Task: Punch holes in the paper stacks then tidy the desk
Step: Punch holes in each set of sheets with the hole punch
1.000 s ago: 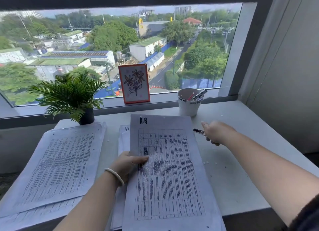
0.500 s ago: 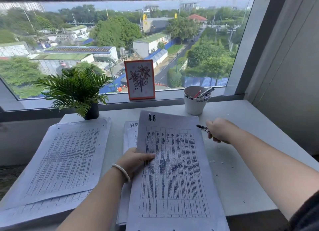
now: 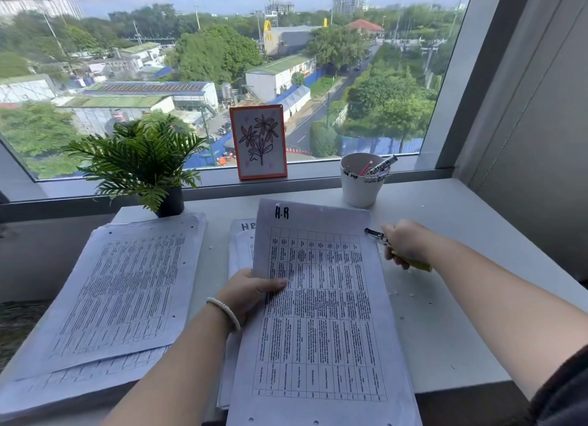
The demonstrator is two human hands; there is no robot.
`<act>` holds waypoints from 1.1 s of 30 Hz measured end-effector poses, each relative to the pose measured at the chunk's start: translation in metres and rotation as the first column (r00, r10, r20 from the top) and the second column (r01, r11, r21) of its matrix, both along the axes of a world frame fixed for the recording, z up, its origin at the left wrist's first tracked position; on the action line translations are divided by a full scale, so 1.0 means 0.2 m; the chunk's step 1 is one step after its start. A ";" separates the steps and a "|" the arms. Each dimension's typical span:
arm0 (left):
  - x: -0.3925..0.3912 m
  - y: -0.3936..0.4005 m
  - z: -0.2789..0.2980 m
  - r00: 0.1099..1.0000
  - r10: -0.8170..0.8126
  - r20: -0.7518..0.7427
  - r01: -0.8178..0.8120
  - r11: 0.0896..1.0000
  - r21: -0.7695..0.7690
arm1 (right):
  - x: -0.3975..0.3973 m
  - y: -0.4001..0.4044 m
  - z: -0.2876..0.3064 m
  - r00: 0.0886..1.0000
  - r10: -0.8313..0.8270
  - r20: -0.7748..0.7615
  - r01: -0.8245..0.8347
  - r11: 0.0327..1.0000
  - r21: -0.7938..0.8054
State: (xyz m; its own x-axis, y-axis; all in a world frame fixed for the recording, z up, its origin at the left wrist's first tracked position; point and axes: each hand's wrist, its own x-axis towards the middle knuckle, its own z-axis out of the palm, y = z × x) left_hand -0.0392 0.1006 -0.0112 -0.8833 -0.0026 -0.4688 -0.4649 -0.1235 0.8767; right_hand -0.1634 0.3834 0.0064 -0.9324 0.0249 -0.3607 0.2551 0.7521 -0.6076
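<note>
1. The white printed paper sheaf marked "H-R" (image 3: 321, 314) lies tilted over a lower pile on the pale worktop (image 3: 445, 330), with punched holes along its near edge.
2. The left hand (image 3: 251, 293) pinches its left edge with the fingers, likely to steady it.
3. The right hand (image 3: 405, 242), fingers wrapped tight, brings a yellow-handled metal hole punch (image 3: 378, 236) to its far right corner.
4. Another printed stack (image 3: 117, 295) lies to the left.

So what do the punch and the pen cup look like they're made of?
The punch in the right hand: shiny metal nose, going by the glints, with a yellow-green grip that is probably plastic or rubber. The pen cup: smooth matte white, ceramic or plastic; the picture doesn't settle which.
</note>
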 end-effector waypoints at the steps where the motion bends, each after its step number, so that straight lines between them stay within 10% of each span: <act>1: 0.00 0.00 0.00 1.000 -0.001 0.000 0.001 1.000 -0.004 | 0.00 0.00 -0.01 1.000 0.004 -0.003 -0.004 1.000 0.005; 16: 0.00 0.01 0.02 0.999 -0.030 -0.028 0.031 0.999 0.036 | 0.05 0.03 0.00 0.988 0.123 -0.094 -0.093 0.957 0.274; 20: -0.08 -0.04 0.07 0.991 -0.013 -0.134 -0.021 0.967 -0.253 | 0.05 0.03 0.02 0.974 0.162 -0.160 -0.091 0.921 0.378; 25: -0.28 0.11 0.31 0.839 -0.459 -0.290 -0.078 0.426 -0.901 | 0.05 0.01 0.02 0.920 0.300 -0.253 -0.144 0.857 0.494; 33: -0.57 0.55 0.45 0.650 -0.746 0.147 0.277 0.052 -0.959 | 0.14 0.01 0.06 0.846 0.451 -0.285 -0.209 0.773 0.599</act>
State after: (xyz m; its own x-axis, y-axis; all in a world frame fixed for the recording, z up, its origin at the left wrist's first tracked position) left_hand -0.1535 0.2098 0.0781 -0.9065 0.3473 -0.2401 0.2842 0.9225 0.2612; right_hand -0.1361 0.3859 0.0178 -0.9709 -0.2394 0.0111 -0.2396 0.9679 -0.0764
